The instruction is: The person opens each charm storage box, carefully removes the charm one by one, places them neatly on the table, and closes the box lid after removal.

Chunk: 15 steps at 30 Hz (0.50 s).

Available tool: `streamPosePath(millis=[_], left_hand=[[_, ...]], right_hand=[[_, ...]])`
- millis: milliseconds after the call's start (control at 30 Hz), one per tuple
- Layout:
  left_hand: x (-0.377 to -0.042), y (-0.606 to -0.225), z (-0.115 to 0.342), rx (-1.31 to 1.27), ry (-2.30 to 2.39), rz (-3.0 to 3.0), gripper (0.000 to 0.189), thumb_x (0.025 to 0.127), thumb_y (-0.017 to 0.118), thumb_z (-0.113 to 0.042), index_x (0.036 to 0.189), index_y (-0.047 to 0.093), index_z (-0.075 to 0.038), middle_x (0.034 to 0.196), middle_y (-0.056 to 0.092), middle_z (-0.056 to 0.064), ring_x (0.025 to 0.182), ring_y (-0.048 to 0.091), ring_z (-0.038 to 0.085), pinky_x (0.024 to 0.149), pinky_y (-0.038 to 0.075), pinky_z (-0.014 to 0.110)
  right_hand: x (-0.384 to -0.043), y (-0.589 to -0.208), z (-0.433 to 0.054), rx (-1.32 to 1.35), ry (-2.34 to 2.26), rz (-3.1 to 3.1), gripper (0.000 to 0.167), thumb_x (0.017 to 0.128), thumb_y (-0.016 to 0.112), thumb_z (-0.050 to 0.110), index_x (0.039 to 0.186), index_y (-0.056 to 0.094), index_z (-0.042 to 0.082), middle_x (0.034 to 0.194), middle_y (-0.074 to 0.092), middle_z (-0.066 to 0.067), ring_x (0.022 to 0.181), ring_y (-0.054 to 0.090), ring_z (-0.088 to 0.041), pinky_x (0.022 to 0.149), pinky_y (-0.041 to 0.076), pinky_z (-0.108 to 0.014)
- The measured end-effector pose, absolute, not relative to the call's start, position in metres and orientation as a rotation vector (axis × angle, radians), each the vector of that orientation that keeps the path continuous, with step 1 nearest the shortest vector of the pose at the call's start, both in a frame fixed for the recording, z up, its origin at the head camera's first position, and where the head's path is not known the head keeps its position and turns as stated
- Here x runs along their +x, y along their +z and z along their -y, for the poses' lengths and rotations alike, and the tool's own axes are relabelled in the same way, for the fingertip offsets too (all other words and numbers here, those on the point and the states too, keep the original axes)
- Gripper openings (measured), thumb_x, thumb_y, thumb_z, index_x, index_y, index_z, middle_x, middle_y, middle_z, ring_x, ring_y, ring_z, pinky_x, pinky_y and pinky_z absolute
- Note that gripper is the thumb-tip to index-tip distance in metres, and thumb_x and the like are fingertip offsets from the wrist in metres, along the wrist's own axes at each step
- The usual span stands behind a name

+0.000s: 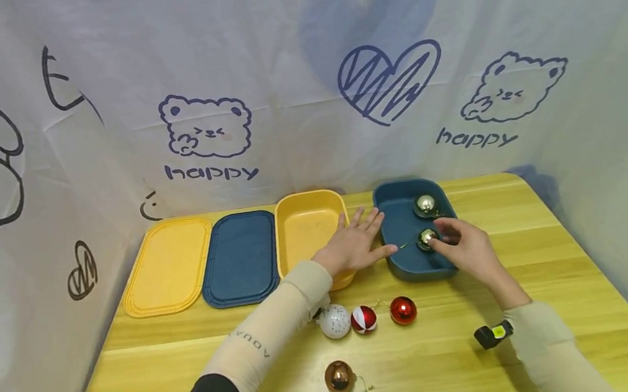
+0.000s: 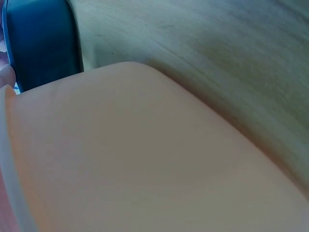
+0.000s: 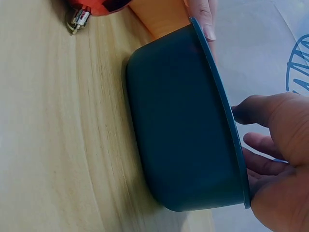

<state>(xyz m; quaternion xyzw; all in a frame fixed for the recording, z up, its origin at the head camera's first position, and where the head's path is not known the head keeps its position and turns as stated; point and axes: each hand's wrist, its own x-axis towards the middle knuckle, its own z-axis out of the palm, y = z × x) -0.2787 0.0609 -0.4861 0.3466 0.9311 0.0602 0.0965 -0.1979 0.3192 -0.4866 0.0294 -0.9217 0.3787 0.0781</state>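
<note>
In the head view a dark blue box (image 1: 396,210) holds two shiny gold Christmas ball ornaments. My right hand (image 1: 469,249) reaches over its right side and pinches the nearer gold ball ornament (image 1: 427,239) between thumb and fingers. The other gold ball ornament (image 1: 426,205) lies farther back in the box. Fingers spread, my left hand (image 1: 352,245) stretches across the yellow box's (image 1: 301,228) right side, its thumb and fingertips at the blue box's left rim. In the right wrist view the blue box wall (image 3: 183,121) hides the ornaments.
A yellow lid (image 1: 169,268) and a blue lid (image 1: 241,258) lie at the left. In front are a white speckled ball (image 1: 334,321), a red-and-white ball (image 1: 363,320), a red ball (image 1: 403,310) and a brown ball (image 1: 339,378). A printed cloth (image 1: 296,123) hangs behind the table.
</note>
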Motion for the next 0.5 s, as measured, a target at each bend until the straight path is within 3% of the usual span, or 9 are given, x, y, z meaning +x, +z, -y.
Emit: streamPosePath(millis=[500], left_hand=[[-0.2798,-0.4884,-0.0608,1.010,0.202,-2.762,0.091,0.105,0.029,-0.075,0.172,0.011,-0.016,0.179,0.008,0.004,0.166,-0.002,0.030,0.132,0.003,0.064]], right_hand=[[-0.2044,-0.4836,-0.3186,0.103,1.078,2.849,0.052,0.099,0.073,0.014,0.142,0.058,-0.009,0.134,0.065,-0.034,0.118,0.069,-0.049,0.100,0.058,-0.056]])
